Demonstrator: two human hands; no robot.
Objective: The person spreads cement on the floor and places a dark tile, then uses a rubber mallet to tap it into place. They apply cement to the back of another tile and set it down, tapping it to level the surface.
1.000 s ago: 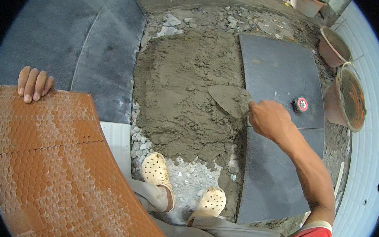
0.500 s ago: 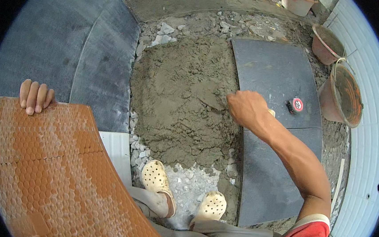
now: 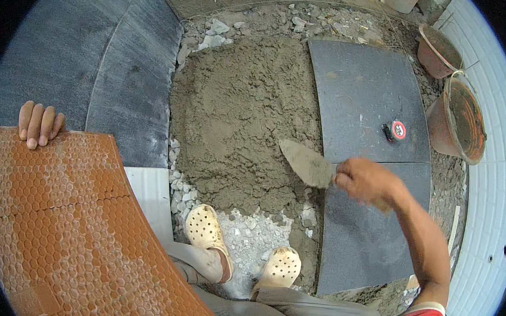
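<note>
My left hand [image 3: 41, 122] curls its fingers over the top edge of a large tile [image 3: 58, 214], its orange honeycomb-textured back facing me, at the lower left. My right hand [image 3: 365, 179] grips a mortar-coated trowel [image 3: 303, 162], its blade angled left over the edge between a bed of rough grey mortar [image 3: 239, 109] and two dark grey tiles [image 3: 365, 89]. A small round tape measure [image 3: 395, 131], red and black, lies on the upper of these tiles.
Dark tiles [image 3: 52, 65] cover the upper left, beside a white tile [image 3: 145, 200]. Buckets [image 3: 440, 125] stand along the white tiled wall [image 3: 481, 200] at right. Rubble [image 3: 299, 19] borders the mortar at the top. My clogged feet [image 3: 205, 225] stand near the rubble patch below.
My right hand has moved down and to the right with the trowel, whose blade now sits lower over the mortar. My left hand still holds the orange-backed tile.
</note>
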